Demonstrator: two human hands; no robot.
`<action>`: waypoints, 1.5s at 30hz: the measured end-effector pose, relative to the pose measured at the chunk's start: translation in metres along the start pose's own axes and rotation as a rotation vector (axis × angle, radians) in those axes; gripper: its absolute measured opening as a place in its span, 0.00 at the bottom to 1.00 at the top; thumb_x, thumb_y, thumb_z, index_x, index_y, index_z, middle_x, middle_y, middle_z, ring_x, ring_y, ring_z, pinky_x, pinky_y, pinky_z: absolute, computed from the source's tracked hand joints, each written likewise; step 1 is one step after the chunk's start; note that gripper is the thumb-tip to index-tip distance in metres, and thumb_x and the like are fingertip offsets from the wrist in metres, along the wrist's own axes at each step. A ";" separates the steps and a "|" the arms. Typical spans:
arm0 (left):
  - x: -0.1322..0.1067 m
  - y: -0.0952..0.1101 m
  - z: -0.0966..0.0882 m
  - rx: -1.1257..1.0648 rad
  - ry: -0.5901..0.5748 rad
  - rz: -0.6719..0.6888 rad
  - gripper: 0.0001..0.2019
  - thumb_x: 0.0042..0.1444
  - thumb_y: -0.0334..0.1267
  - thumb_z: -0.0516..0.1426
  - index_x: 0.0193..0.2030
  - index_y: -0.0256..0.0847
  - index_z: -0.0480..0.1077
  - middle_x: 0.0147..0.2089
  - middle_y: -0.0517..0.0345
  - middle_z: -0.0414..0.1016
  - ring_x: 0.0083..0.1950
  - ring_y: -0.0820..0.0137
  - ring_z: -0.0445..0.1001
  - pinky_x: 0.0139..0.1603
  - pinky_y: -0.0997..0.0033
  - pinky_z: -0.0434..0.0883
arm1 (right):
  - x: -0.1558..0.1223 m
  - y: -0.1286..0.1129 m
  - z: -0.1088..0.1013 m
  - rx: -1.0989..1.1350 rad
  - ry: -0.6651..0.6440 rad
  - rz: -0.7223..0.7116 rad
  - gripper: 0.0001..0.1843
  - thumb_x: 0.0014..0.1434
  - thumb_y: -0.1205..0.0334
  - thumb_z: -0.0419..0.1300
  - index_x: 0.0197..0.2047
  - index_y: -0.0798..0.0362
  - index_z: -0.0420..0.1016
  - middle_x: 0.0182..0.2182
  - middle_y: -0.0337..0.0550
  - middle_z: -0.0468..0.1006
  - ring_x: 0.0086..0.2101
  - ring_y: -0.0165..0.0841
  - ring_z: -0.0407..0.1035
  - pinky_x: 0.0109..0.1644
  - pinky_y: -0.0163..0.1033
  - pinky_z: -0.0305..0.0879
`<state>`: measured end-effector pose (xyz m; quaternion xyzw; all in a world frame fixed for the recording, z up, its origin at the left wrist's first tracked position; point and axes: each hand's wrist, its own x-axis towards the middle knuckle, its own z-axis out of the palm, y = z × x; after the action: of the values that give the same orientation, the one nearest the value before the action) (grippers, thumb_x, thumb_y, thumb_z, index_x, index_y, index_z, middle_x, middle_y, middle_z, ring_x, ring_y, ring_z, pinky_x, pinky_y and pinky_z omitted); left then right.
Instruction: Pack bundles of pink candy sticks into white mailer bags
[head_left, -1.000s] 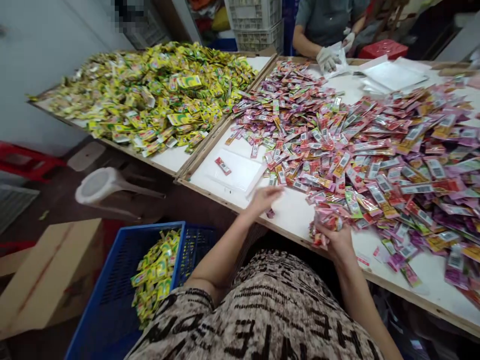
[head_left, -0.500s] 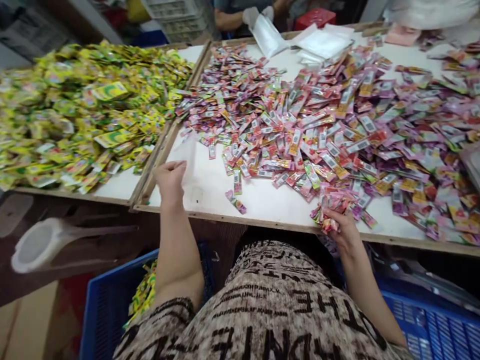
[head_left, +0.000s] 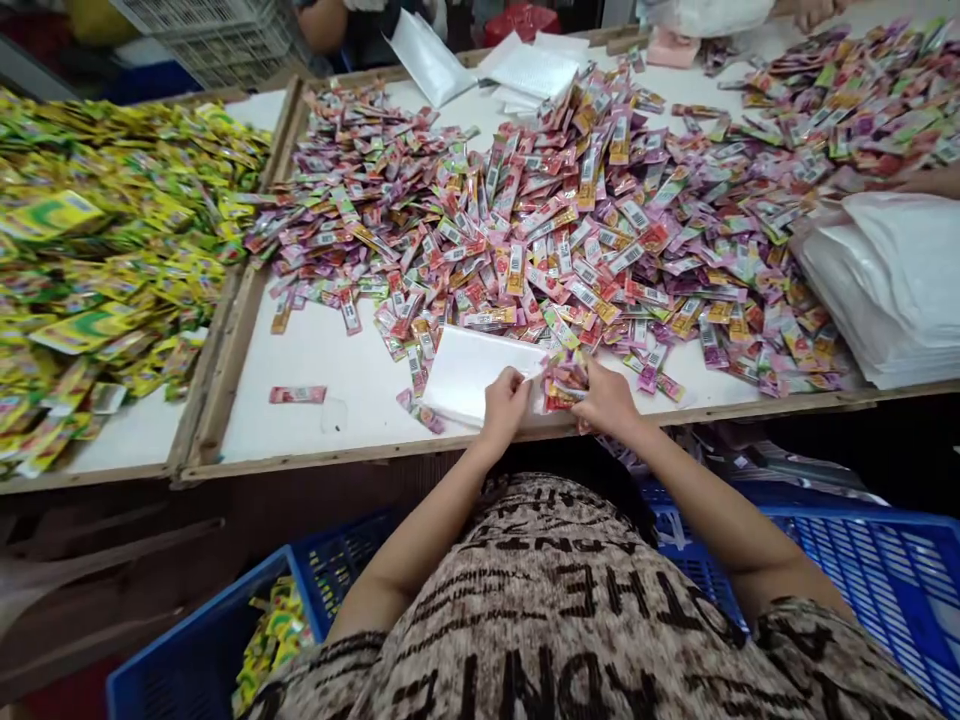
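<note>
My left hand (head_left: 504,405) pinches the open end of a clear, whitish plastic bag (head_left: 472,372), which lies flat on the white table near its front edge. Close beside it, my right hand (head_left: 606,402) is closed on a bunch of small candy packets (head_left: 566,380) at the bag's mouth. Whether some packets are inside the mouth I cannot tell. Behind both hands spreads a heap of pink, purple and orange packets (head_left: 517,240). A single red packet (head_left: 298,395) lies apart on the left.
Yellow packets (head_left: 112,250) fill the section left of a wooden divider (head_left: 247,290). A stack of plastic bags (head_left: 892,285) stands at the right; more bags (head_left: 532,70) lie at the back. Blue crates (head_left: 202,640) are below the table. Other people's hands (head_left: 817,12) show at the far edge.
My left hand has come rightward from the left part of the table with the bag. My right hand has brought its bunch of packets to the bag's mouth. The view has shifted right.
</note>
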<state>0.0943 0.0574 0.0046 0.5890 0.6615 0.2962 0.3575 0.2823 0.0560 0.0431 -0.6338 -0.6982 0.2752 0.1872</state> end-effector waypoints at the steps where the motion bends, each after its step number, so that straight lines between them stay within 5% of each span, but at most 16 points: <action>1: 0.000 -0.003 -0.002 -0.081 0.060 -0.005 0.08 0.58 0.37 0.56 0.28 0.43 0.63 0.26 0.63 0.66 0.31 0.69 0.68 0.35 0.71 0.63 | 0.001 0.003 0.006 -0.118 -0.021 -0.044 0.40 0.44 0.67 0.65 0.62 0.55 0.66 0.50 0.56 0.79 0.46 0.48 0.75 0.49 0.47 0.70; 4: 0.003 -0.006 -0.002 -0.177 0.135 -0.013 0.04 0.57 0.38 0.57 0.33 0.42 0.67 0.24 0.66 0.65 0.28 0.71 0.66 0.34 0.72 0.63 | 0.000 0.006 0.015 -0.322 -0.082 -0.244 0.40 0.51 0.69 0.61 0.68 0.59 0.61 0.53 0.59 0.77 0.50 0.48 0.72 0.53 0.46 0.67; 8: 0.024 0.009 0.001 -0.037 0.094 -0.014 0.05 0.54 0.33 0.58 0.38 0.40 0.75 0.21 0.65 0.67 0.26 0.69 0.68 0.34 0.69 0.64 | 0.003 0.000 0.014 -0.420 -0.181 -0.493 0.34 0.57 0.64 0.59 0.67 0.59 0.62 0.54 0.61 0.75 0.51 0.49 0.71 0.55 0.49 0.63; 14: 0.015 0.037 -0.012 0.337 0.056 0.403 0.13 0.57 0.26 0.53 0.43 0.41 0.75 0.41 0.51 0.79 0.46 0.62 0.75 0.49 0.65 0.68 | 0.022 -0.007 0.010 -0.504 -0.216 -0.264 0.26 0.56 0.62 0.60 0.58 0.60 0.66 0.46 0.58 0.78 0.46 0.47 0.73 0.47 0.44 0.66; 17: -0.004 0.033 -0.023 0.520 0.107 0.321 0.15 0.56 0.26 0.55 0.50 0.40 0.72 0.45 0.47 0.76 0.47 0.59 0.74 0.46 0.63 0.69 | 0.025 -0.014 0.015 -0.535 -0.230 -0.208 0.26 0.55 0.64 0.60 0.56 0.61 0.66 0.46 0.59 0.78 0.46 0.46 0.73 0.46 0.42 0.67; 21: -0.002 0.029 -0.023 0.534 0.144 0.270 0.07 0.57 0.27 0.55 0.40 0.40 0.72 0.38 0.50 0.73 0.38 0.62 0.72 0.39 0.65 0.67 | 0.025 -0.029 0.024 -0.576 -0.181 -0.189 0.26 0.53 0.67 0.60 0.55 0.65 0.68 0.46 0.63 0.77 0.45 0.48 0.74 0.49 0.45 0.67; 26: 0.011 0.030 0.001 0.545 0.110 0.750 0.10 0.60 0.28 0.52 0.29 0.41 0.70 0.30 0.51 0.69 0.36 0.63 0.69 0.37 0.65 0.63 | 0.027 -0.035 0.023 -0.455 -0.259 -0.034 0.12 0.57 0.64 0.60 0.42 0.61 0.79 0.42 0.61 0.80 0.45 0.47 0.75 0.47 0.43 0.68; 28: 0.010 0.021 0.003 0.504 0.186 0.851 0.10 0.62 0.29 0.52 0.32 0.41 0.72 0.31 0.51 0.70 0.36 0.64 0.69 0.39 0.64 0.64 | 0.025 -0.033 0.022 -0.349 -0.195 -0.010 0.14 0.58 0.60 0.61 0.45 0.58 0.79 0.43 0.57 0.81 0.46 0.47 0.76 0.46 0.41 0.69; 33: 0.012 0.006 -0.003 0.105 0.563 0.584 0.13 0.59 0.36 0.56 0.51 0.37 0.70 0.48 0.42 0.73 0.49 0.59 0.72 0.49 0.58 0.70 | 0.021 -0.034 0.024 -0.058 0.067 0.160 0.29 0.51 0.53 0.65 0.56 0.52 0.75 0.47 0.52 0.82 0.47 0.47 0.77 0.44 0.41 0.69; 38: 0.017 0.018 -0.006 -0.133 0.267 0.369 0.18 0.68 0.41 0.47 0.58 0.39 0.68 0.48 0.43 0.78 0.50 0.59 0.77 0.51 0.60 0.72 | 0.026 -0.045 0.023 0.103 0.200 0.186 0.23 0.48 0.54 0.65 0.47 0.54 0.79 0.41 0.52 0.83 0.43 0.47 0.77 0.43 0.42 0.69; 45: -0.005 0.007 0.006 -0.034 0.206 0.314 0.20 0.68 0.38 0.46 0.60 0.35 0.68 0.46 0.40 0.81 0.46 0.56 0.80 0.48 0.60 0.72 | 0.039 -0.032 0.040 0.703 0.225 0.204 0.29 0.42 0.53 0.68 0.47 0.57 0.79 0.42 0.49 0.84 0.41 0.43 0.77 0.43 0.41 0.72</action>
<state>0.1032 0.0530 0.0080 0.6454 0.5893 0.4185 0.2471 0.2278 0.0875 0.0282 -0.6235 -0.4695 0.4439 0.4402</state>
